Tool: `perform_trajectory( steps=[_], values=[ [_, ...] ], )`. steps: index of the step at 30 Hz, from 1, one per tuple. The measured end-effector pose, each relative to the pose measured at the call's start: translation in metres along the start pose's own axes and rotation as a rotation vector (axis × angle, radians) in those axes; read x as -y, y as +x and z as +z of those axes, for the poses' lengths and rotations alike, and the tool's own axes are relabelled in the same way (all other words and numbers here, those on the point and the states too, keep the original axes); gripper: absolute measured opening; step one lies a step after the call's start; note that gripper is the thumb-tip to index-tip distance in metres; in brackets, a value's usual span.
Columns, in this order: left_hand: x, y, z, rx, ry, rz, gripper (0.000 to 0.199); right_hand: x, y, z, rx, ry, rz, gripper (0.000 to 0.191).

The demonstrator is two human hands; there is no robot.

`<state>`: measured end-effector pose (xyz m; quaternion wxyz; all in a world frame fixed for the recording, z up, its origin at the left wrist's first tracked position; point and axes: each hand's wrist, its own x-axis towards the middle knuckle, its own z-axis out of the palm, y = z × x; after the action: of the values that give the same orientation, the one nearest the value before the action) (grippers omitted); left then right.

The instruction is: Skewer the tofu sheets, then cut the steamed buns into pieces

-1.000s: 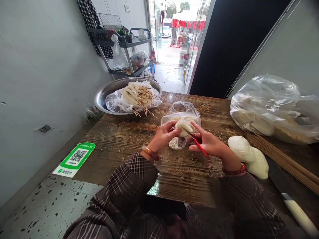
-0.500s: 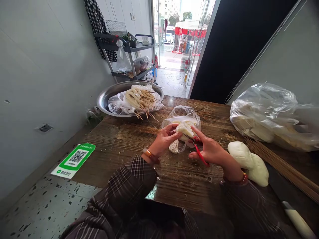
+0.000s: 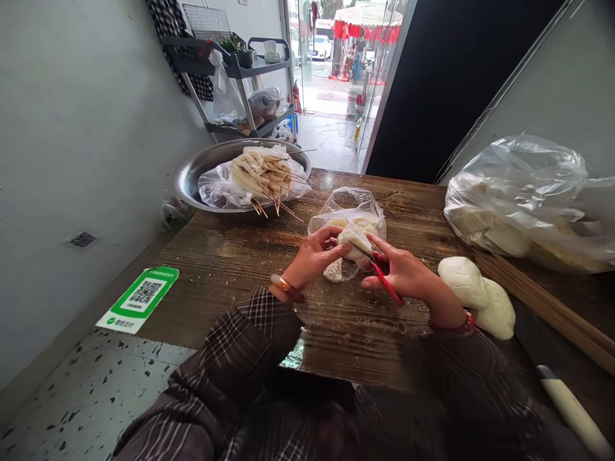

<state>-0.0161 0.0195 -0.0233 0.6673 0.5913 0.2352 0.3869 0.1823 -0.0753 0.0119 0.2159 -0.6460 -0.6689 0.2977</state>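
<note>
Near the middle of the table, my left hand (image 3: 314, 256) grips a torn white bun (image 3: 354, 239) from its left side. My right hand (image 3: 402, 272) holds red-handled scissors (image 3: 385, 282), their dark blades lying against the bun; its fingertips also touch the bun's right edge. Just behind and beneath my hands is a clear plastic bag (image 3: 353, 202) with pale pieces in it. A small whitish speckled lump (image 3: 332, 270) rests below the bun. Two whole white buns (image 3: 462, 282) lie to the right of my right wrist, one leaning on the other.
A steel basin (image 3: 192, 176) with skewered food in plastic stands at the back left. A green QR card (image 3: 139, 299) lies at the left edge. On the right are a large plastic bag (image 3: 519, 192), thin sticks (image 3: 552, 307) and a knife with a pale handle (image 3: 571, 410).
The view has tilted down slightly, so most things sit differently in the picture. Both hands keep hold of the bun and the scissors with little visible movement.
</note>
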Motion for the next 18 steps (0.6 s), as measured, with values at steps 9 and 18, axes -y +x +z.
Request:
perform_trajectory(
  steps=[9, 18],
  values=[
    [0.0013, -0.0011, 0.0048, -0.035, -0.03, 0.032, 0.042, -0.0004, -0.0045, -0.0008, 0.017, -0.039, 0.029, 0.112],
    [-0.0044, -0.0015, 0.0035, 0.08, -0.04, -0.035, 0.037, -0.0077, -0.0008, 0.0024, 0.006, -0.013, -0.052, 0.106]
  ],
)
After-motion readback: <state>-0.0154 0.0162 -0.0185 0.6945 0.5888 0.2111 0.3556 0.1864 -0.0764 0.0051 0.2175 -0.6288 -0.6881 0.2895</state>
